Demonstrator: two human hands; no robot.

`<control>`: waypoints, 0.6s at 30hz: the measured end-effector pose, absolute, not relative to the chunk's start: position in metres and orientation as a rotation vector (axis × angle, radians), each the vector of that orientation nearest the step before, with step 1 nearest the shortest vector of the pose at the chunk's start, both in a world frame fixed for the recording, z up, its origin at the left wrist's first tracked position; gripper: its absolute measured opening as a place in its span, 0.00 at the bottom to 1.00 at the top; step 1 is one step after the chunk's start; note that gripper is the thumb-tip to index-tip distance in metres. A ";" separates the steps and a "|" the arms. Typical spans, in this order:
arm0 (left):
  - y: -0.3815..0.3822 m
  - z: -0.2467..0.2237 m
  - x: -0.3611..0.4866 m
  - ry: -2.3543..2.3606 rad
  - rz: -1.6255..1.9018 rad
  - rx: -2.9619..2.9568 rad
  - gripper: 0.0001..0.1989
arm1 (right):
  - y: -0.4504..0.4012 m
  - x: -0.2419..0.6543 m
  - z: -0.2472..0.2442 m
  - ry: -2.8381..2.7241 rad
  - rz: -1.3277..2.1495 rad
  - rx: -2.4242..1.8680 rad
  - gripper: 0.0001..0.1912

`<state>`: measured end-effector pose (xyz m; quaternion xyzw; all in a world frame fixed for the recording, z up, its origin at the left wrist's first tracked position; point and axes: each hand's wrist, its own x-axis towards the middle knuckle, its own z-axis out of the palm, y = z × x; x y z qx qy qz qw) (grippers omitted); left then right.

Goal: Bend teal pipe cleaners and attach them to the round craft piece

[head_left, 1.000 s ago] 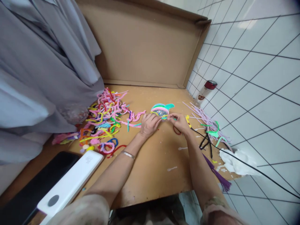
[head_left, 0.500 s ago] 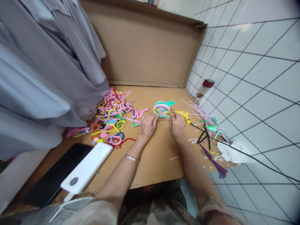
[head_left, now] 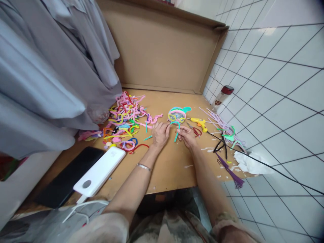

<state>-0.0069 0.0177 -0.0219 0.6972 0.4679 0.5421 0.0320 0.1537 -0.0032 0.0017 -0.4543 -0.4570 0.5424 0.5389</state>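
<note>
At the left of the bench [head_left: 174, 168], a white power bank [head_left: 101, 168] lying flat, with a tangle [head_left: 126, 114] of coloured stems beyond; just beside the left hand [head_left: 160, 134], two teal bits [head_left: 146, 127], impossible to tell whether separate or joined behind it; at the middle, between that and the right hand [head_left: 186, 136], a teal strip [head_left: 179, 125] curved into an arch, just in front of a round disc [head_left: 176, 116]; by the look of it, bending in hand, curve formed but not yet let go; for the next move, probably called for: steady hold at the left, slight turn at the right, no kink in the arch; on the left, arm stretched forward and inward, palm down, fingers closed on one end of the strip; on the right, arm reaching forward, hand tipped partly sideways, thumb and fingers pinching the other limb, tail poking out below; just past there, scissors [head_left: 196, 131], then a yellow glue gun [head_left: 199, 124], both unheld; farther right, lilac stems [head_left: 215, 119].
</note>
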 end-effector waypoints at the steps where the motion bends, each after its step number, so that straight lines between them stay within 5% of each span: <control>1: 0.018 -0.023 -0.006 1.453 1.656 2.165 0.16 | -0.003 0.153 0.001 -1.088 1.264 -1.098 0.24; 18: 0.015 -0.021 0.002 1.584 1.236 2.315 0.13 | 0.005 0.158 -0.015 -0.898 1.109 -1.194 0.16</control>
